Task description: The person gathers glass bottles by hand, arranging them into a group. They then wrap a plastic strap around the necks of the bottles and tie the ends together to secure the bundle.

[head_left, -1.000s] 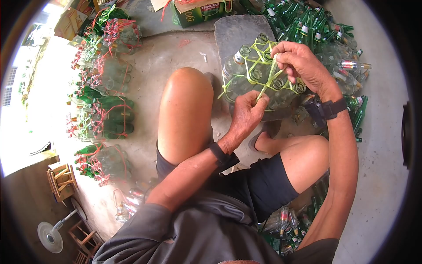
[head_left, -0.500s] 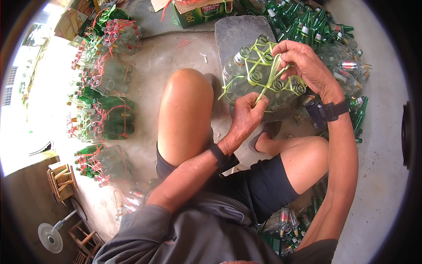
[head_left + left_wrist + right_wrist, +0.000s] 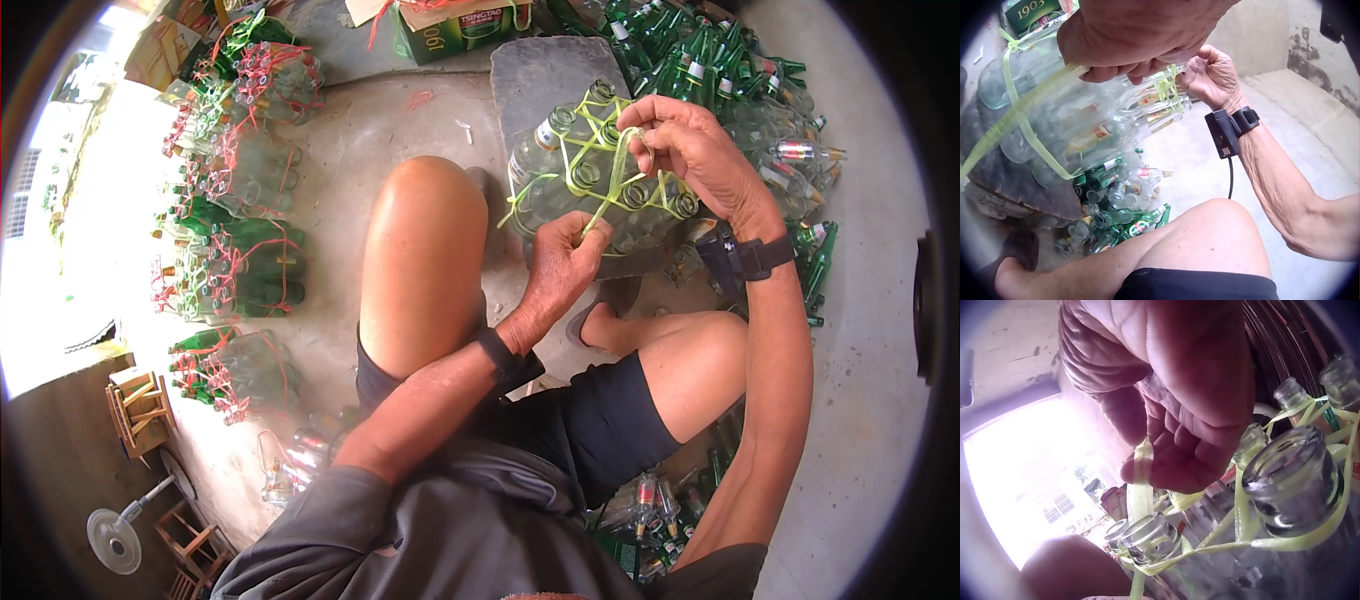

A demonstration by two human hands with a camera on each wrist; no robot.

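A bundle of clear glass bottles (image 3: 528,166) stands on a dark stone slab (image 3: 520,75), with yellow-green plastic strap (image 3: 617,172) laced around the necks. My left hand (image 3: 568,250) pinches the strap between thumb and index finger at the near side of the bundle. Above the bottle mouths, my right hand (image 3: 695,155) pinches the strap's other stretch between thumb and fingertip. In the right wrist view the flat strap (image 3: 1141,478) passes between those fingertips, beside a bottle mouth (image 3: 1150,537). My left hand (image 3: 1141,37) hides part of the bundle in the left wrist view.
Loose green bottles (image 3: 690,70) lie heaped at the back right, with more bottles (image 3: 655,505) by my leg. Tied bundles of bottles (image 3: 255,265) line the left side. A green carton (image 3: 460,30) stands at the back; a fan (image 3: 115,540) is lower left.
My right fingers shift slightly and re-grip the strap; the loose loop seen by them half a second ago has narrowed. My left hand keeps its pinch in nearly the same place.
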